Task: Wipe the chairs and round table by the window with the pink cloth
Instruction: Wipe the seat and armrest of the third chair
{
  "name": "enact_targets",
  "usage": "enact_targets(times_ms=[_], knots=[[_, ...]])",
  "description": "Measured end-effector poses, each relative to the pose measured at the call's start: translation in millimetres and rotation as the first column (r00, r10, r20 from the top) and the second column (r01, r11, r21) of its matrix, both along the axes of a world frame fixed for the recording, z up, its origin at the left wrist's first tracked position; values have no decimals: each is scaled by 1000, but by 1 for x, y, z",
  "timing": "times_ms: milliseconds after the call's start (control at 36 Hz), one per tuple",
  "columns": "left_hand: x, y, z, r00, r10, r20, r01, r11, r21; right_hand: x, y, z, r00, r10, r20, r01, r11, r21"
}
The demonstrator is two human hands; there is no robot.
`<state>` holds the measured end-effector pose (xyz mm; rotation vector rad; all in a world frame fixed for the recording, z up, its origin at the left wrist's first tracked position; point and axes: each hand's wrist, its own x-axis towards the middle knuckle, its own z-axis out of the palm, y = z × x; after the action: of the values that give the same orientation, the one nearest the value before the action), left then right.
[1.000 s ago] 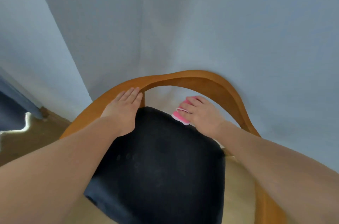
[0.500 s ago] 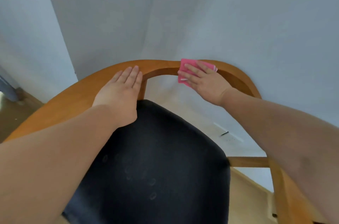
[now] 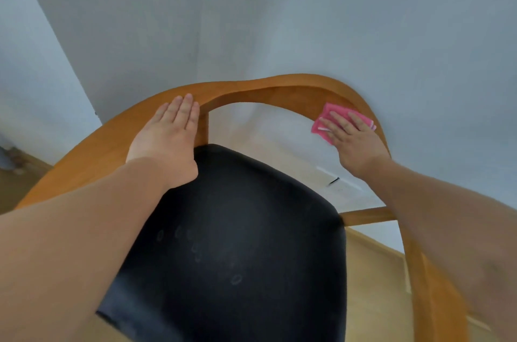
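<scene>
Left hand (image 3: 170,140) lies flat, fingers together, on the curved back rail of the chair (image 3: 279,88). At the rail's right bend, close against the wall (image 3: 307,19), the right hand (image 3: 353,137) presses flat on the pink cloth (image 3: 324,114), largely hidden beneath it.

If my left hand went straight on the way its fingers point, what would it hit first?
Your left hand lies flat on the wooden back rail, fingertips near its far edge. Past that edge nothing shows before the pale wall, so probably the wall, though its depth is unclear.
</scene>
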<state>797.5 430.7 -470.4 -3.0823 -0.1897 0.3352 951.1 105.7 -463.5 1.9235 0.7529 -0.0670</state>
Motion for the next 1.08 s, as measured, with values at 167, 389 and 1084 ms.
enact_targets(times_ms=[167, 389, 1084], knots=[[0, 0, 0, 1000, -7, 1, 7, 1000, 27, -31, -40, -13, 980, -198, -12, 198, 979, 48], [0, 0, -1, 1000, -9, 8, 9, 999, 33, -62, -72, -17, 947, -320, -38, 322, 946, 29], [4, 3, -8, 1000, -8, 23, 8, 1000, -12, 18, 59, -6, 982, 186, -42, -183, 981, 65]])
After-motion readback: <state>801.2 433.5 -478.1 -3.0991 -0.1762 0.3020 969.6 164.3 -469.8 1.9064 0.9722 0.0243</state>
